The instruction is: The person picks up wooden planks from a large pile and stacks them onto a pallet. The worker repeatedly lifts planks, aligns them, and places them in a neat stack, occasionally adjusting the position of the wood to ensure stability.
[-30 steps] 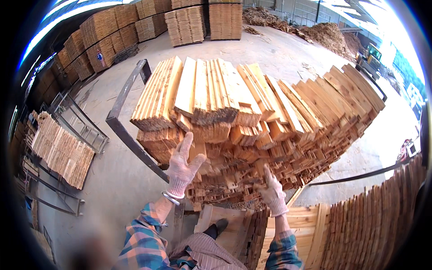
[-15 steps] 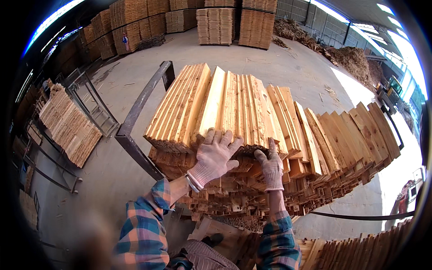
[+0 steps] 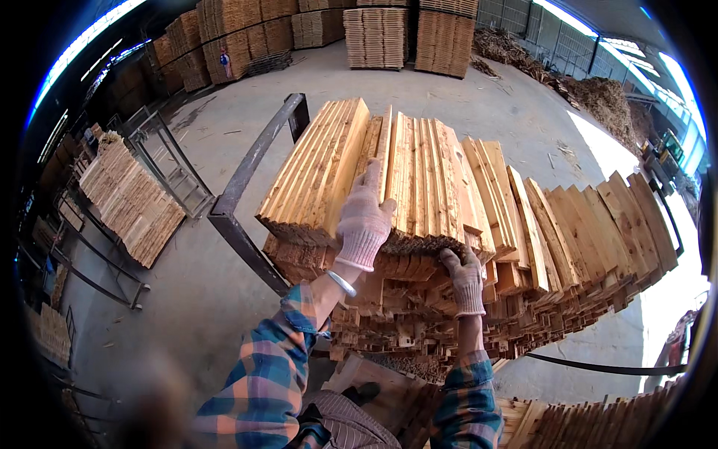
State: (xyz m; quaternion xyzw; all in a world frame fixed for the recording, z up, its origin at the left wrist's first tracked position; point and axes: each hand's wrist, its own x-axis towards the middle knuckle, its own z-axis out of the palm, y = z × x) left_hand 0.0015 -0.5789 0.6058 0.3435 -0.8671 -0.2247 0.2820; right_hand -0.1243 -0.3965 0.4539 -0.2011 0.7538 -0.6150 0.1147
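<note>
Both my hands wear pale, dusty knitted gloves. My left hand (image 3: 364, 218) reaches into the near end of a gap in the top layer of boards. Its fingers stretch forward along a narrow wooden board (image 3: 385, 142) that stands on edge, thumb out to the right. Left of the gap sits a tight row of boards (image 3: 318, 168); to its right is another row of boards (image 3: 422, 176). My right hand (image 3: 465, 280) rests against the near ends of that right row, thumb and fingers apart. Its fingertips are partly hidden against the wood.
Under the top layer lies a rough stack of timber (image 3: 396, 318). A dark metal frame (image 3: 250, 176) borders it on the left. More boards (image 3: 598, 224) lean at the right. A separate board pile (image 3: 131, 198) and tall lumber stacks (image 3: 376, 37) stand farther off.
My left hand has moved forward into the gap, and the board there has gone from showing its broad face to standing on edge. My right hand stays by the board ends. The view has shifted slightly.
</note>
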